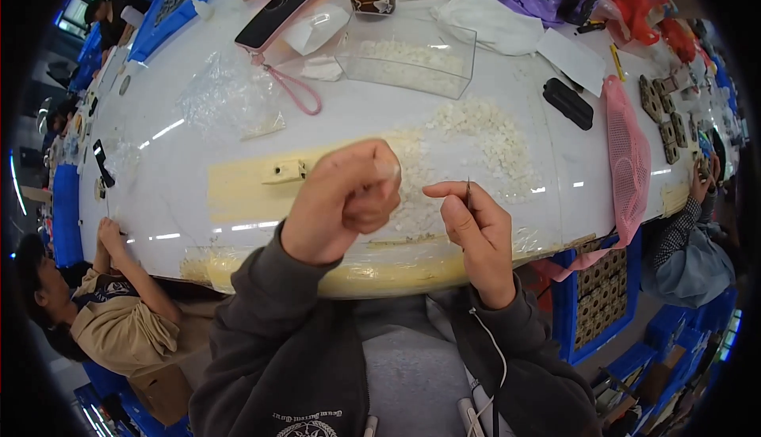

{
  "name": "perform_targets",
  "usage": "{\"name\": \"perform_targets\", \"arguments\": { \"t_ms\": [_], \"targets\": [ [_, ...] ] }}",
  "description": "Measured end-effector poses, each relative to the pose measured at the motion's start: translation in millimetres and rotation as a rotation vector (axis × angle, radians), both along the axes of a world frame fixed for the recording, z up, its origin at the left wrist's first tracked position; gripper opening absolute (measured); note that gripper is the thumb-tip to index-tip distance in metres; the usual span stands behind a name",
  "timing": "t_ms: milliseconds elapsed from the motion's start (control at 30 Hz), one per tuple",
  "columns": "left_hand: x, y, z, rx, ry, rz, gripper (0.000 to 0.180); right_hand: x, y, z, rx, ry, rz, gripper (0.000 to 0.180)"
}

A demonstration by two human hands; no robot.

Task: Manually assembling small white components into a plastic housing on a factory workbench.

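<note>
My left hand [345,199] is curled into a fist above the table, its fingers pressed together; what they hold, if anything, is hidden. To its right, my right hand [482,239] grips a thin, dark, pointed tool [468,189], of which only a short tip shows above the fingers. Small whitish pieces [491,139] lie in a loose pile beyond both hands. Left of my left fist, a beige block with a round hole [284,170] rests on a yellow taped patch [234,191] of the table.
A clear box of whitish pieces [408,64] stands beyond the pile. Around it lie a phone [284,13] with a pink strap, a plastic bag [226,96], a black case [567,104] and pink mesh [626,159]. Other people sit left [119,310] and right [690,254].
</note>
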State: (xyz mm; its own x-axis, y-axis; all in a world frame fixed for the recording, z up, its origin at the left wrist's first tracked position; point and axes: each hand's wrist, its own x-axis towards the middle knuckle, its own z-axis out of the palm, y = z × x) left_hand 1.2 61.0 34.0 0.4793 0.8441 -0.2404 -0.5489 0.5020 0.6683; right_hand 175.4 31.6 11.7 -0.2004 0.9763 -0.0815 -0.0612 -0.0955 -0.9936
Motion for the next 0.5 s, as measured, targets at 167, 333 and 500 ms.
{"name": "perform_targets", "arguments": {
  "t_ms": [167,333,500],
  "targets": [
    [-5,109,20,0.472,0.574,0.032,0.019,8,-7,-11,-0.039,0.119,-0.03,0.028],
    [-2,154,3,0.941,1.344,-0.179,0.025,5,1,-12,0.048,0.257,-0.128,0.035],
    [-6,147,9,0.954,1.352,-0.18,0.029,5,11,-16,-0.063,0.674,-0.044,0.04]
  ]
}}
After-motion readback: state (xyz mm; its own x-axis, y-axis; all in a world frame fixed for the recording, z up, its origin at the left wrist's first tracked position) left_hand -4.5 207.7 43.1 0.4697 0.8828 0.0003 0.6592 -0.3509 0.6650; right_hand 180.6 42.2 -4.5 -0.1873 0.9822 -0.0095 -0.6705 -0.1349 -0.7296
